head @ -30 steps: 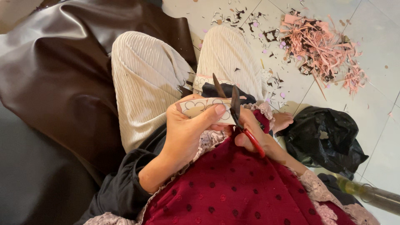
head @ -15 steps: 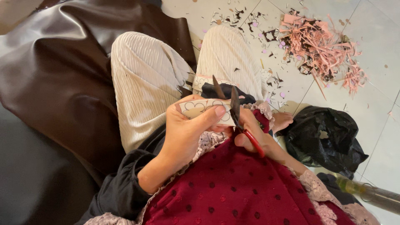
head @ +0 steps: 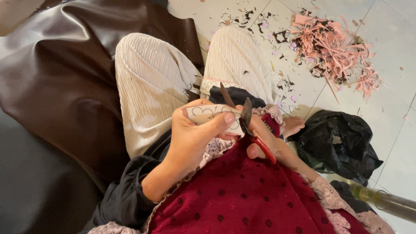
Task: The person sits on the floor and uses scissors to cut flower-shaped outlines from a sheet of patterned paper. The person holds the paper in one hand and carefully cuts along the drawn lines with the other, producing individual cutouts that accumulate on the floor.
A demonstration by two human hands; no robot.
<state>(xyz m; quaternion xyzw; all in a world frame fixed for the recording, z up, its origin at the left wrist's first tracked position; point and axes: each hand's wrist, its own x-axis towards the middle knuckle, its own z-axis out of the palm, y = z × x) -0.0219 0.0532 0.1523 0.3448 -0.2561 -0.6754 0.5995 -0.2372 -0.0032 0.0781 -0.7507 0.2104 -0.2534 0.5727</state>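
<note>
My left hand (head: 195, 132) pinches a pale strip of material (head: 208, 113) marked with drawn curved outlines, thumb on top near its right end. My right hand (head: 260, 134) grips red-handled scissors (head: 253, 130), whose dark blades stand apart in a V around the strip's right end. Both hands hover above my lap, over a dark red dotted garment (head: 242, 195) and cream ribbed trousers (head: 151, 86). Most of my right hand's fingers are hidden behind the scissors and the strip.
A large dark brown leather sheet (head: 65, 78) lies to the left. A black plastic bag (head: 342, 143) sits on the tiled floor at right. A heap of pink offcuts (head: 333, 47) and scattered dark scraps (head: 260, 26) lie beyond my knees. A greenish bottle (head: 381, 199) lies lower right.
The hands stay in nearly the same spot; the scissors have shifted slightly along the strip's end. Nothing else has moved.
</note>
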